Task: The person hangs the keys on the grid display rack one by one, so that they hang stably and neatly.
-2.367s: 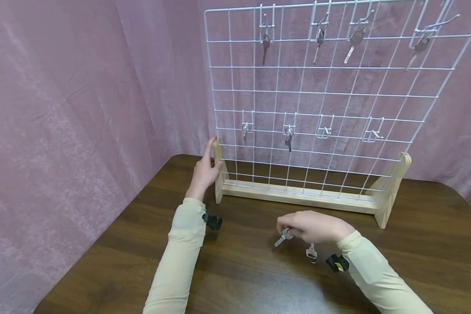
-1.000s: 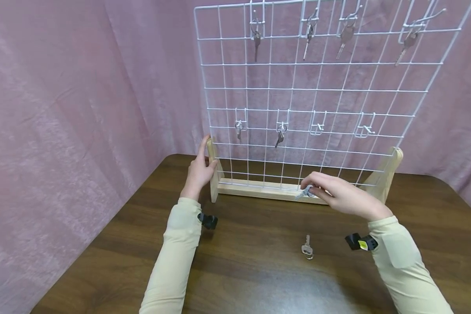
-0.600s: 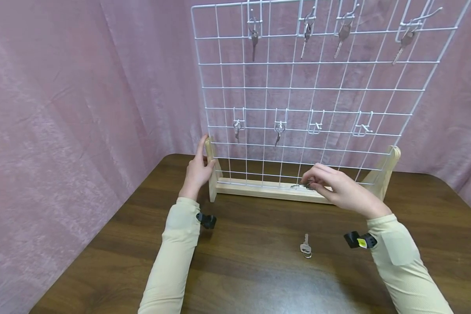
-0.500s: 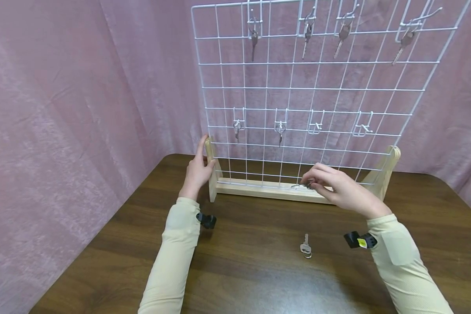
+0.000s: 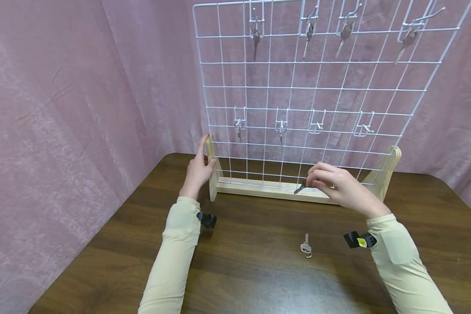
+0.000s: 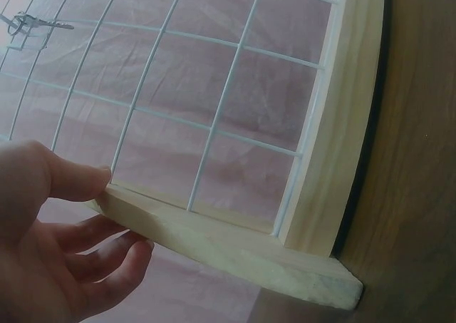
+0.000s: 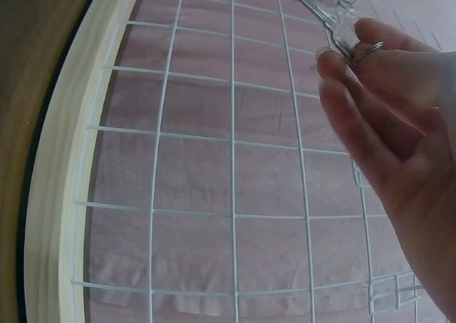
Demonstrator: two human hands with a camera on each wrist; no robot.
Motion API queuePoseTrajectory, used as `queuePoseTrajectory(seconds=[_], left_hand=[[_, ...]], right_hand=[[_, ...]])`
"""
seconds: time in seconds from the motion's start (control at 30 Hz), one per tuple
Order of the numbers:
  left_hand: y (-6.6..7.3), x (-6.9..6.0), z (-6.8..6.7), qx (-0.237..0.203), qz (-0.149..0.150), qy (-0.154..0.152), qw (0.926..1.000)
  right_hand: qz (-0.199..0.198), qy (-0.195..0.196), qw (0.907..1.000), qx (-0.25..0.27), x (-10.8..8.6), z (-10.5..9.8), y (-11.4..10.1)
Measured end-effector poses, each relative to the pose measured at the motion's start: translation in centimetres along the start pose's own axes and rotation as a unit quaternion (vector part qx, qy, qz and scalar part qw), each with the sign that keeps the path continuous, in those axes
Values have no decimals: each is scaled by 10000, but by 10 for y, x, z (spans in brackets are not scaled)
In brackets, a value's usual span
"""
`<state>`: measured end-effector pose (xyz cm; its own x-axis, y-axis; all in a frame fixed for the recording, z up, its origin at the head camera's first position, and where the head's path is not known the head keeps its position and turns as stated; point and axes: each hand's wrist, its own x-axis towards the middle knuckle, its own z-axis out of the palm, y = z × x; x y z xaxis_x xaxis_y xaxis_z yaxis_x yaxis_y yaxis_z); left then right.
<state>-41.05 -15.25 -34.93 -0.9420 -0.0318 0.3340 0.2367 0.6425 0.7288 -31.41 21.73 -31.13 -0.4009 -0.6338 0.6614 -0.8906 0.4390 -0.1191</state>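
My right hand [image 5: 337, 185] pinches a key [image 5: 300, 187] in front of the rack's lower bar, its blade pointing down and left. In the right wrist view that key [image 7: 308, 8] has a small ring [image 7: 369, 50] at the fingertips. My left hand [image 5: 197, 170] grips the left wooden upright [image 5: 211, 174] of the rack; the left wrist view has the thumb on one side of the wood and fingers on the other. A second key [image 5: 306, 246] with a ring lies on the table. White wire grid [image 5: 262, 88] stands upright in the wooden base [image 5: 259, 188].
Several keys hang from the upper hooks, one key [image 5: 346, 31] among them. Two keys hang in the lower row on the left hook [image 5: 239, 124] and the one beside it. Two lower hooks on the right, including the far one [image 5: 363, 129], hold no key.
From the tabletop, my right hand has lifted its key up to the rack's base. Lately the key has tipped blade-down in the fingers. My left hand keeps its grip on the upright.
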Motion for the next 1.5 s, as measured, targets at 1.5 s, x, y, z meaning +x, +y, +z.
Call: queuePoseTrajectory(seconds=[1.5], left_hand=[[1, 2, 1, -67, -123, -131, 9998]], right_hand=[[1309, 1187, 9814, -745, 6, -1, -9]])
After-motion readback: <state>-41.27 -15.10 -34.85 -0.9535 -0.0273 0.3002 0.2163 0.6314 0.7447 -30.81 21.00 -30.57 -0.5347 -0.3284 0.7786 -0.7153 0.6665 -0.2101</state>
